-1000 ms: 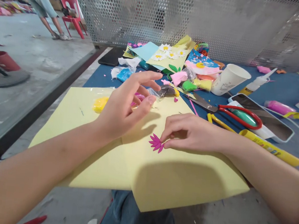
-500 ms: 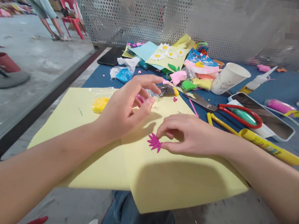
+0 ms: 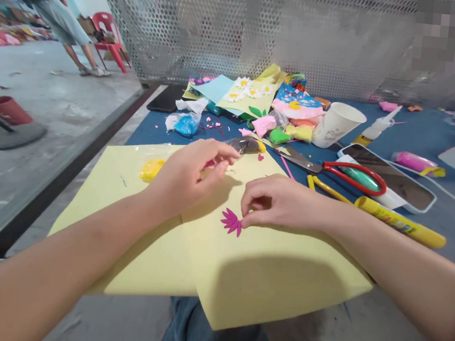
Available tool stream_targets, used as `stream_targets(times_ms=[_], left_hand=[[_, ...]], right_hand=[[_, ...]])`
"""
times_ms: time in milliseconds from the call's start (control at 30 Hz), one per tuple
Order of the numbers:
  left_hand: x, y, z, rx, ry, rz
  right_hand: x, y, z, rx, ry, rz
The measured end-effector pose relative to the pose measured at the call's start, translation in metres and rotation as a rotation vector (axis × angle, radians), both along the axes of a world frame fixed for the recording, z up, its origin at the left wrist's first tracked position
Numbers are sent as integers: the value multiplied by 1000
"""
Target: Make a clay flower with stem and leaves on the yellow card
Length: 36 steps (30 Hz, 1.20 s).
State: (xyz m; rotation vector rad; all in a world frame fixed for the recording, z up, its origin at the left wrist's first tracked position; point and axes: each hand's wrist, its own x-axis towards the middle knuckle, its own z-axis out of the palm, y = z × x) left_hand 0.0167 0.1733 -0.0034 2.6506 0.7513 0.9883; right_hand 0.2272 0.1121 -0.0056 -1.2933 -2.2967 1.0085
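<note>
Right now, the right hand's (image 3: 279, 199) thumb and forefinger sit close together at the three-o'clock edge of a magenta flower (image 3: 230, 220); whether a petal is pinched between them, I cannot tell. The flower lies petals fanned toward nine o'clock on yellow paper (image 3: 133, 266). Toward ten-thirty from it, the left hand (image 3: 184, 176) hangs over the paper, fingers loosely bent and thumb held apart, partly hiding something magenta. Just beyond, at ten o'clock, is a yellow packet (image 3: 151, 169). Farther out come red-handled scissors (image 3: 324, 166) at two, a yellow tube (image 3: 401, 222) at three, a tilted paper cup (image 3: 334, 130) between one and two, and a card with white daisies (image 3: 244, 103) at twelve. Well away, near ten-thirty, stands a red chair (image 3: 112, 48).
</note>
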Motion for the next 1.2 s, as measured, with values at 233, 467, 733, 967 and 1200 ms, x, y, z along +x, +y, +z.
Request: stream_targets(times_ms=[233,467,733,967,1200], left_hand=[[-11,21,-3,111,209,134],[-15,24,-5,70,270,332],[-6,19,-7,125,210,282],[1,5,-9,164,94,80],[3,2,-7,109,129,27]], right_hand=[[3,3,1,-172,174,-128],[1,3,1,-36,164,-175],[0,9,-7,256,200,-298],[-3,11,-9,456,143,-384],[-7,9,-13,479,214,-272]])
